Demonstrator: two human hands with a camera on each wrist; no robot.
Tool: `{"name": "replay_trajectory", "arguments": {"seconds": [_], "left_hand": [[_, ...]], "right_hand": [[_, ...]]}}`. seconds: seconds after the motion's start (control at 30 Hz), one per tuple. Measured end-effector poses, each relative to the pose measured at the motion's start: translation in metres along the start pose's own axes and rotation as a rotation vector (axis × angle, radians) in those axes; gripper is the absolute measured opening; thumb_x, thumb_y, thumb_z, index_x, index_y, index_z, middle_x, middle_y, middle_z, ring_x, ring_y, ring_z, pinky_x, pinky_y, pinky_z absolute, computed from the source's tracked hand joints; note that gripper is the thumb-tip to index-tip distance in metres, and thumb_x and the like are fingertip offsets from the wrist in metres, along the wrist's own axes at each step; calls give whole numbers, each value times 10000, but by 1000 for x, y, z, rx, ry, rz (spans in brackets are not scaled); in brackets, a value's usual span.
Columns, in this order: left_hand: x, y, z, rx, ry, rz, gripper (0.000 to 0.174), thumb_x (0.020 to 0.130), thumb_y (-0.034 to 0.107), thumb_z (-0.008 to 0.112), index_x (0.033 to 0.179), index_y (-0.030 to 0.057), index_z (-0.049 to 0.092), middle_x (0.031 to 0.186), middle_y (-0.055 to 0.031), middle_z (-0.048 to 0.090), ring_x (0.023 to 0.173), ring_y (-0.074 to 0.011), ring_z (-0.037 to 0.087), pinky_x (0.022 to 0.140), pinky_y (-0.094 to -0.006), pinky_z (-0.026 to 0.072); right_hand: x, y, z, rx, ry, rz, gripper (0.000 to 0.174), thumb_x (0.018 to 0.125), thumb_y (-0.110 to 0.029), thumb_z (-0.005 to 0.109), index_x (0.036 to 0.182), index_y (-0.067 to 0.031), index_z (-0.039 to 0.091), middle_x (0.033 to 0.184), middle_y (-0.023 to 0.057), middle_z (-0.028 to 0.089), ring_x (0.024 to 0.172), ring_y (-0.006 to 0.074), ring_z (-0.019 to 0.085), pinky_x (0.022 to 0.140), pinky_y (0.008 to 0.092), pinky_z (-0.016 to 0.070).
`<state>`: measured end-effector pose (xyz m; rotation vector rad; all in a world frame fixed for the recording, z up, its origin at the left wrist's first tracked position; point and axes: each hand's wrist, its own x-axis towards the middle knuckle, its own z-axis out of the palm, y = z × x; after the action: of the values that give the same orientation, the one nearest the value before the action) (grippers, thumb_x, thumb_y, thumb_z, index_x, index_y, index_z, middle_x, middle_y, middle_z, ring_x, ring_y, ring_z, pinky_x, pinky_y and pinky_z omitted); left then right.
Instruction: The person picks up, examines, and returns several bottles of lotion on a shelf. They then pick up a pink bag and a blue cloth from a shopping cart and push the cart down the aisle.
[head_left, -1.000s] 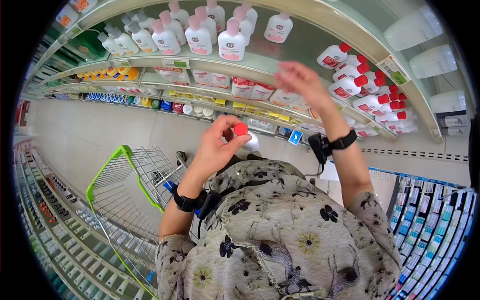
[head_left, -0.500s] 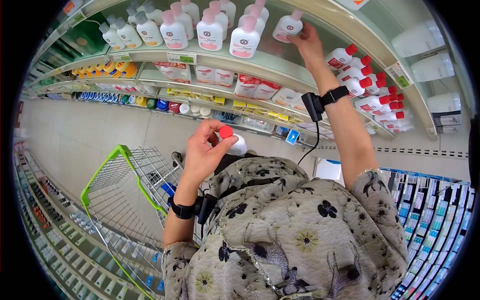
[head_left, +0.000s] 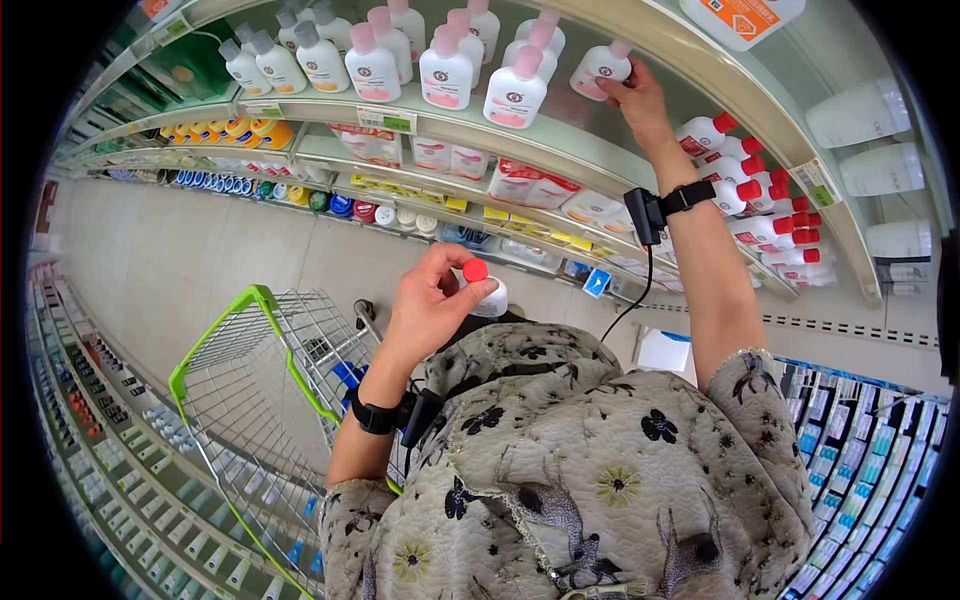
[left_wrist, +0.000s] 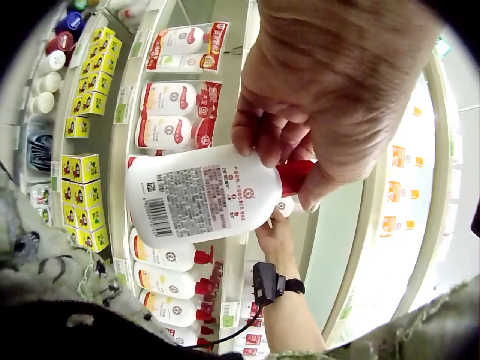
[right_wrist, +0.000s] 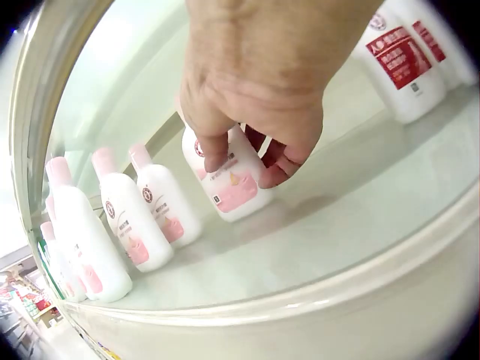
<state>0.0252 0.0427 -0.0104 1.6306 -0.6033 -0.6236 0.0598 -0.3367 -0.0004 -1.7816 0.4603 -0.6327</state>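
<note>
In my left hand (head_left: 425, 305) I pinch a white lotion bottle (left_wrist: 202, 195) at its red cap (head_left: 475, 270). Its printed back label and barcode face the left wrist camera. My right hand (head_left: 640, 105) reaches up to the shelf and grips a white lotion bottle with a pink cap (right_wrist: 232, 191), thumb on its front and fingers at its other side. That bottle is slightly tilted, its base close over the glass shelf (right_wrist: 247, 277). The right hand hides most of its upper part in the right wrist view.
Pink-capped bottles (head_left: 516, 92) stand left of the right hand, red-capped bottles (head_left: 735, 195) to its right. Below are shelves with packaged bottles (left_wrist: 176, 112) and yellow boxes (left_wrist: 84, 196). A shopping cart (head_left: 260, 390) with green trim stands at the left.
My right hand has moved up to the shelf and taken hold of the lone pink-capped bottle. My left hand keeps its pinch on the red-capped bottle.
</note>
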Motion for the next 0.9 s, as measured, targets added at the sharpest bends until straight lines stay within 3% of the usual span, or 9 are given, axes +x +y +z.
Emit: {"name": "replay_trajectory", "arguments": {"seconds": [0.43,0.5,0.53,0.6,0.7,0.83,0.9], "left_hand": [[4,4,-5,-2,25,-44,243,788,66,702,968,44,542,869,-15,625,696,-54,532,623,-207,436],[5,6,-7,-5,38,-34,243,790,56,698,974,41,539,872,-17,623,702,-57,537,627,-209,442],[6,6,-8,0,53,-33,244,793,52,694,978,39,536,871,-17,622,707,-58,541,632,-211,446],[6,4,-8,3,61,-36,245,796,48,691,983,37,534,870,-17,622,713,-59,545,637,-213,450],[4,0,-9,-6,67,-49,240,802,52,688,983,33,531,876,-21,627,715,-59,547,638,-214,453],[2,2,-11,43,80,-66,239,806,57,687,985,33,529,891,-27,635,711,-59,544,642,-213,454],[2,2,-13,54,89,-74,239,808,57,685,986,33,528,895,-29,638,711,-59,543,644,-214,455]], "right_hand": [[1,-1,-3,-2,-42,5,287,765,-92,689,1039,-45,614,873,38,630,729,102,550,625,252,455],[1,-3,-5,-70,-96,42,445,791,-88,669,1210,-56,524,940,35,606,799,101,556,657,235,468],[1,-4,-5,-73,-91,43,445,791,-88,669,1210,-56,524,940,35,606,799,101,556,657,235,468],[0,-4,-3,-45,-39,33,283,764,-104,689,1028,-30,614,858,48,632,692,111,543,622,266,453],[0,-2,-3,-74,-37,2,289,769,-131,695,1025,-25,613,853,48,629,689,112,543,620,260,452],[2,2,-4,-37,-43,-9,295,787,-175,692,1028,-25,612,858,56,635,699,115,552,617,256,455],[1,-4,-7,-67,-94,63,381,813,-157,677,1165,-71,559,927,18,611,782,98,556,641,231,465]]}}
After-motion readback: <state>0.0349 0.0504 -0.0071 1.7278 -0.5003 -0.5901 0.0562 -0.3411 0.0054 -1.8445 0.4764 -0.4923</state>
